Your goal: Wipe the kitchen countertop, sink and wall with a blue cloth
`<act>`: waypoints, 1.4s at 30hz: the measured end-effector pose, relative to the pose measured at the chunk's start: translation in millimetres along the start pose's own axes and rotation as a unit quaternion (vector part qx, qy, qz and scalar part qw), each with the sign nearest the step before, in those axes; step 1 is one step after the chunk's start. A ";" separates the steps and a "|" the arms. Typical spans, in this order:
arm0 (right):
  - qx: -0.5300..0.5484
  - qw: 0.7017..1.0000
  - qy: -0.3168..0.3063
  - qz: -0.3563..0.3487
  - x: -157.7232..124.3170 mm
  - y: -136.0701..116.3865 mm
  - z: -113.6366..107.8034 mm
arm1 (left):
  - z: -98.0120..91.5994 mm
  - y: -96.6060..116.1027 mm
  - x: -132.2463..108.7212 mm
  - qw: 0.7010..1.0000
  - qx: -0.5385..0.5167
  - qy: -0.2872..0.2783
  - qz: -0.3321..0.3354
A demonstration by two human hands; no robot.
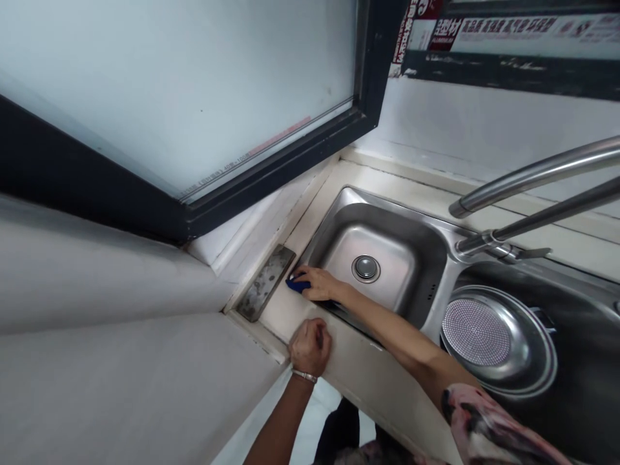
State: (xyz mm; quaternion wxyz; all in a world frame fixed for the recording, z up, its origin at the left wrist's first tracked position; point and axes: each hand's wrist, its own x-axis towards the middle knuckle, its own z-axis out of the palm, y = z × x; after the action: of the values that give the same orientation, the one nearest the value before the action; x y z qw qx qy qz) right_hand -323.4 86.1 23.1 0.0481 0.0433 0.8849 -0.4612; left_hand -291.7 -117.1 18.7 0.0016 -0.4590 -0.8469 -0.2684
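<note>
My right hand [317, 283] presses a blue cloth or sponge [297, 284] flat on the pale counter [290, 307] beside the rim of the left sink basin [387, 226]; its fingers are closed over the blue thing. My left hand [310, 345] is curled into a fist on the counter's front edge and wears a thin bracelet at the wrist. Whether the fist holds anything stays hidden. A grey worn stone-like block [265, 283] lies on the counter just left of the blue thing.
The basin has a round drain [366, 268]. A steel pan with a perforated insert [494, 336] sits in the right basin. Two tap spouts [533, 174] reach over from the right. A dark-framed frosted window [194, 97] and white walls hem in the corner.
</note>
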 end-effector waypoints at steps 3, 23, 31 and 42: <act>0.100 0.994 -0.007 0.045 -16.1 4.0 -6.7 | 0.2 -0.3 0.0 1.000 -0.003 0.005 -0.002; -0.051 0.953 0.174 0.244 21.6 -30.9 33.4 | -2.1 4.7 2.1 1.000 0.013 -0.016 0.002; -0.045 0.918 0.272 0.284 28.3 -36.9 47.6 | -1.0 2.0 0.4 0.997 0.065 0.002 0.028; -0.034 0.964 0.111 0.240 28.8 -29.4 17.1 | -2.2 5.4 3.3 1.000 0.007 -0.004 0.002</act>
State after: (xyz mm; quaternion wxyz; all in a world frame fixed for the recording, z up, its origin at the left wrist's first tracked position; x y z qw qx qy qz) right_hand -354.7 56.1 33.7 0.0606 0.3036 0.8633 -0.3985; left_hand -289.9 -113.2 23.9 0.0022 -0.4619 -0.8476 -0.2612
